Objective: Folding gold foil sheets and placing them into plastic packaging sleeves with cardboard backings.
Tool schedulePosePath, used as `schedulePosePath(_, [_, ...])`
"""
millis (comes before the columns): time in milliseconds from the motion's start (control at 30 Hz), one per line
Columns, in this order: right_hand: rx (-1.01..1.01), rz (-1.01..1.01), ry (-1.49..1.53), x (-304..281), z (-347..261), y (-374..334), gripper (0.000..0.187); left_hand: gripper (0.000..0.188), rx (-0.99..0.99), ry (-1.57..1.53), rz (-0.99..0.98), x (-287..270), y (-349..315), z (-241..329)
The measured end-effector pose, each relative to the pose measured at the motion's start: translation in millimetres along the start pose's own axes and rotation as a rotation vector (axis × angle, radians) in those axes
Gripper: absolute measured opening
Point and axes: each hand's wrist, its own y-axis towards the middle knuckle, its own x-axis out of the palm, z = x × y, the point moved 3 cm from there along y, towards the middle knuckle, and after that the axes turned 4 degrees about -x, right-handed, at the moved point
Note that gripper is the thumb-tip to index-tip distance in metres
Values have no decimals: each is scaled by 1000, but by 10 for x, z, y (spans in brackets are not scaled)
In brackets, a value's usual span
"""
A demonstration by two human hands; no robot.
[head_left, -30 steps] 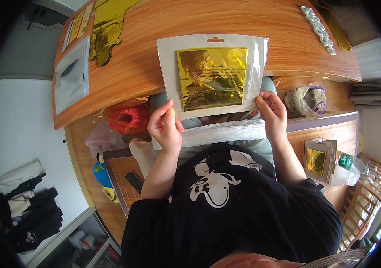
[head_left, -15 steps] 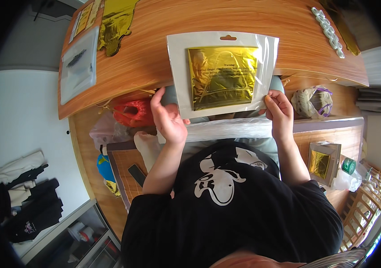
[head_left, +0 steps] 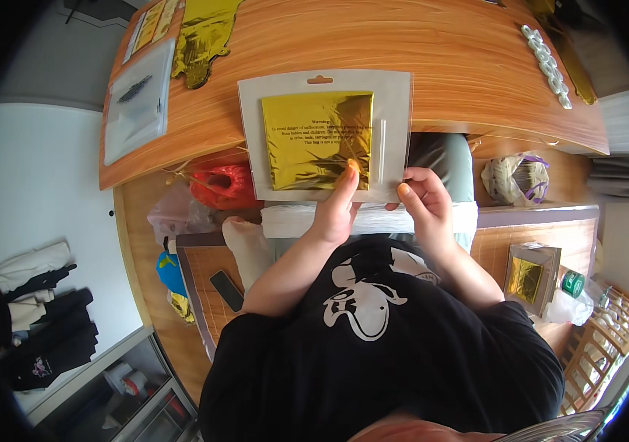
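Note:
A clear plastic pouch with a pale backing card [head_left: 252, 140] and a hang hole is held up over the desk's near edge. Inside lies a folded gold foil sheet [head_left: 314, 158], with dark print in front of it. A thin white stick [head_left: 382, 151], possibly a straw, stands along the foil's right side. My left hand [head_left: 336, 217] grips the pouch's lower edge, its thumb pressed on the front and the fingers mostly hidden behind. At the lower right corner, my right hand [head_left: 431, 210] pinches the pouch between thumb and fingers.
On the wooden desk [head_left: 344, 40] lie gold foil [head_left: 207, 33], a clear pouch [head_left: 137, 103] and a white chain-like strip [head_left: 546, 66]. Below are a red bag [head_left: 222, 184], a phone [head_left: 226, 290] and, at right, a stack of similar packs [head_left: 532, 278].
The pouch has moved left and turned so that the white stick shows. My left hand, open beside it before, now grips its lower edge. My right hand has come left, still pinching the corner.

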Motion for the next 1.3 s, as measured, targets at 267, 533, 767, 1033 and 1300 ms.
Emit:
schedulePosePath(267, [31,75,20,-155,-89,89,18,62,227,-223,-55,-345,-164,392])
schedulePosePath(533, [85,5,73,-69,-59,-2,16,68,320,-473,-63,-337,-254,377])
schedulePosePath(767, [-403,241,-607,-694,-325,-176,61,67,453,149,448,-1252,-374,-340])
schedulePosePath(1033, [-343,-183,-1239,-834,-1365,-460,23,86,296,643,-211,-97,-361,-326])
schedulePosePath(1300, [-22,604,-1869,-2363,-2534,-1929,12,113,143,651,-250,24,-196,-137])
